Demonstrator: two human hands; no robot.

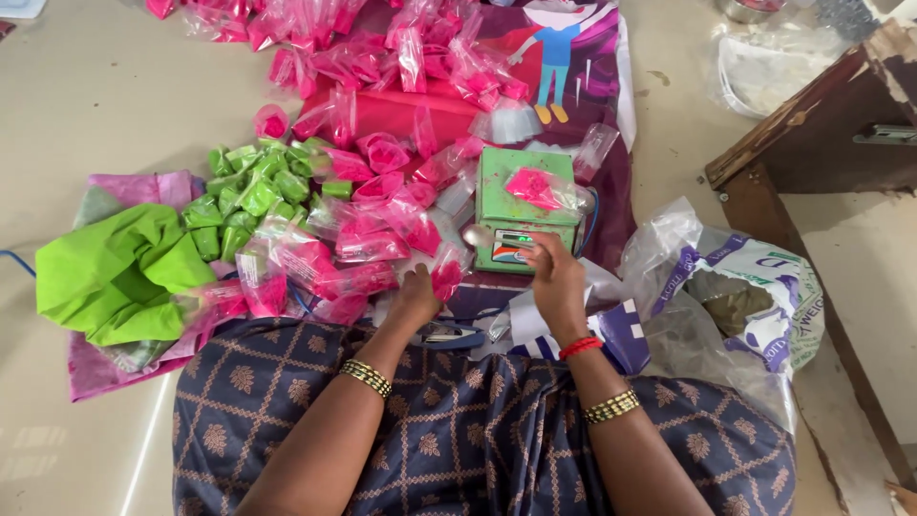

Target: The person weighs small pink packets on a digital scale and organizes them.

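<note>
Head view looked straight down on a lap in dark blue patterned cloth (458, 430), both forearms reaching out over it to the floor. Left hand (417, 296), gold bangles at the wrist, was pressed down among the clear packets of pink powder (368, 244), fingers curled onto one small pink packet (446, 277). Right hand (556, 282), red thread and gold bangle behind it, sat apart from the left, fingertips touching the front of a small green scale (521, 205); whether it gripped anything I could not tell. One pink packet (533, 186) lay on top of that scale. Just right of the hand slumped a crumpled plastic sack (735, 306). Left of the pink heap lay green packets (244, 191) and a bright green cloth (119, 272). Farther off, more pink packets (382, 48) covered a printed purple sheet (587, 57).
</note>
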